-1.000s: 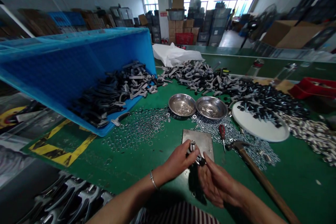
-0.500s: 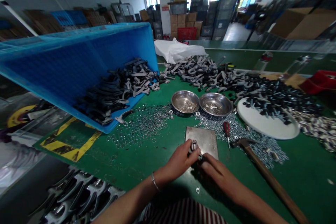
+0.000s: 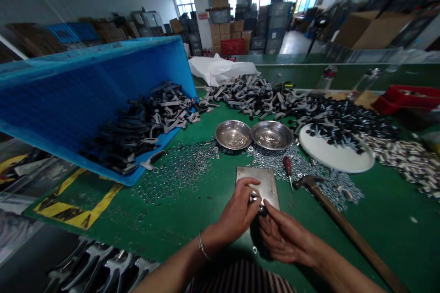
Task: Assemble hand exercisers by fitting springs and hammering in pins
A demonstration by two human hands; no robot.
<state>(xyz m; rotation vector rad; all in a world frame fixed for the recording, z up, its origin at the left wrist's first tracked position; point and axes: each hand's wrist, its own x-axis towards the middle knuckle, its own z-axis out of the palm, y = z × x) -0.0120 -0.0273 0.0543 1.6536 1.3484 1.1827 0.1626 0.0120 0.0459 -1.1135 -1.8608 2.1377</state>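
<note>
My left hand [image 3: 237,208] is closed around a small metal part [image 3: 253,196], whose round, shiny end sticks up between thumb and fingers. Just below and to the right, my right hand [image 3: 287,234] pinches at a dark, rounded piece [image 3: 263,210] with thumb and fingertips. Whether the two pieces are joined is hidden by the fingers. Both hands are over the near edge of a square steel plate [image 3: 264,182] on the green table. A small washer [image 3: 255,250] lies close to my body, below the hands.
A claw hammer [image 3: 338,217] and a red screwdriver [image 3: 288,169] lie to the right. Behind the plate are two steel bowls [image 3: 233,123], scattered rings [image 3: 185,171], and a white plate [image 3: 330,160] of black-headed bolts. A blue crate [image 3: 103,78] of levers stands left.
My left index finger has lifted and stretched out over the plate. My right hand has turned, its palm and curled fingers showing more. The whole view has shifted slightly.
</note>
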